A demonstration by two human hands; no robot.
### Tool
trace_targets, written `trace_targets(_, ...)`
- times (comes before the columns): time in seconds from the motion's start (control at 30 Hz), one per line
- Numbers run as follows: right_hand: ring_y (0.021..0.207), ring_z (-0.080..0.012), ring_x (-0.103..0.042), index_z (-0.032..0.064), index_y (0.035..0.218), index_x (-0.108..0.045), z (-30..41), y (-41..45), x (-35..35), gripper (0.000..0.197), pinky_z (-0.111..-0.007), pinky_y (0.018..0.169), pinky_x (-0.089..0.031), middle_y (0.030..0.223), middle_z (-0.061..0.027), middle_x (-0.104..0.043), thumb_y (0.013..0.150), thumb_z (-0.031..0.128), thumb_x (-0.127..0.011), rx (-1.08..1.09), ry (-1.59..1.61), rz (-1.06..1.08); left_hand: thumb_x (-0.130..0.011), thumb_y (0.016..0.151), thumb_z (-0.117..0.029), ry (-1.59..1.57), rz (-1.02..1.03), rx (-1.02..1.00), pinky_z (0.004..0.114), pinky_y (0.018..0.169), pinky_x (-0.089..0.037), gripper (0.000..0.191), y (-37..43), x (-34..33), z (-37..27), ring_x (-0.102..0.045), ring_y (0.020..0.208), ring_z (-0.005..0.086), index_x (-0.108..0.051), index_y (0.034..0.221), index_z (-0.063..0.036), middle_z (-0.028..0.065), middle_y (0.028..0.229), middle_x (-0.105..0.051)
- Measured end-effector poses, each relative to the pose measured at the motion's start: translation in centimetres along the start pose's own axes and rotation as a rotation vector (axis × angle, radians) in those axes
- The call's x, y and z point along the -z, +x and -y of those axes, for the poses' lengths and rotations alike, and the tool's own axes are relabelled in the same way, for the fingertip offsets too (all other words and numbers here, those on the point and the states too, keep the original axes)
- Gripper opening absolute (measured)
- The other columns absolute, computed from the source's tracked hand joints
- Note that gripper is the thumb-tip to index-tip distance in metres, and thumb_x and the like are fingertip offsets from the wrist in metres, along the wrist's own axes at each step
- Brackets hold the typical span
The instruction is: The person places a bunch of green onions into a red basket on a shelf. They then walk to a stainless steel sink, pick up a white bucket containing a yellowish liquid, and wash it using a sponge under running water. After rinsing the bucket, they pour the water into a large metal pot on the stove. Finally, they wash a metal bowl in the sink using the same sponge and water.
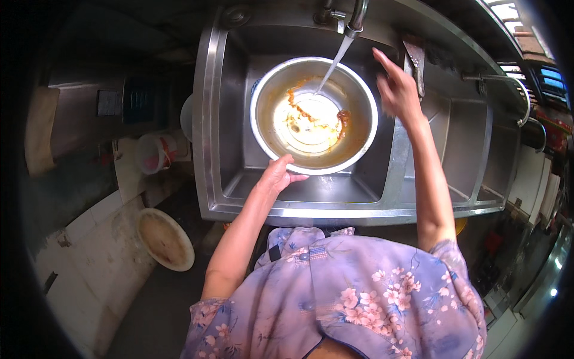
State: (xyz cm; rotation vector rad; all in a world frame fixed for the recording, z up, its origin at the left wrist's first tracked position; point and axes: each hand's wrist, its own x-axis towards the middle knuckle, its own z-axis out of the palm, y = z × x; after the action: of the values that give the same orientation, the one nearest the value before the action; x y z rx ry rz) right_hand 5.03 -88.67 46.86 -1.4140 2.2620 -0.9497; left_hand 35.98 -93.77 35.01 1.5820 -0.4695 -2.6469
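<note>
A round stainless steel basin [269, 139] is in the left bowl of a steel sink [296, 212], with orange-brown residue [343, 119] on its bottom. Water runs into it in a stream [334, 63] from the faucet [356, 22]. My left hand [279, 176] grips the near rim, thumb on top and fingers beneath. Slightly blurred, my right hand [399, 92] is raised to the right of the basin, fingers apart and nothing in it. Close beside that hand, a metal scraper or cleaver-like blade [415, 63] lies on the divider between the bowls.
More sink bowls [464, 134] with curved faucets [515, 78] extend to the right. At the left are a white bucket [150, 155] and, lower down, a round pale board or lid [166, 239]. The sink's raised front edge runs before my body.
</note>
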Motion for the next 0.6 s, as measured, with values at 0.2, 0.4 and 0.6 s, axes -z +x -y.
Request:
trace_targets(0.2, 0.052, -0.0010, -0.043, 0.0046, 0.126, -0.048, 1.1, -13.6, 1.6, 0.046, -0.017, 0.050, -0.040, 0.100, -0.0064, -0.066, 0.081, -0.006, -0.047, -0.147, 0.185, -0.251, -0.055, 0.080, -0.010, -0.065, 0.188, 0.171, 0.044, 0.071, -0.056, 0.028, 3.9, 2.7, 2.1, -0.063, 0.085, 0.0271, -0.052, 0.106, 0.0001, 0.0149, 0.099, -0.061)
trace_targets(0.4, 0.053, -0.0011, -0.047, 0.0038, 0.127, -0.046, 1.1, -19.8, 0.2, 0.041, -0.017, 0.051, -0.044, 0.090, -0.0082, -0.065, 0.087, -0.002, -0.045, -0.567, 0.576, -0.325, -0.052, 0.082, -0.008, 0.029, 0.156, -0.154, 0.047, 0.075, -0.054, 0.039, 4.8, 0.3, 2.3, -0.059, 0.096, 0.0302, -0.042, 0.118, 0.0061, 0.0166, 0.111, -0.055)
trace_targets(0.6, 0.052, -0.0022, -0.048, 0.0027, 0.126, -0.047, 0.1, -22.2, -1.3, 0.038, -0.018, 0.049, -0.046, 0.088, -0.0093, -0.064, 0.088, 0.002, -0.046, -0.642, 0.684, -0.353, -0.046, 0.081, -0.009, 0.256, -0.163, -0.525, 0.041, 0.067, -0.058, 0.033, 5.0, 1.0, 0.4, -0.058, 0.086, 0.0230, -0.048, 0.111, 0.0056, 0.0106, 0.104, -0.053)
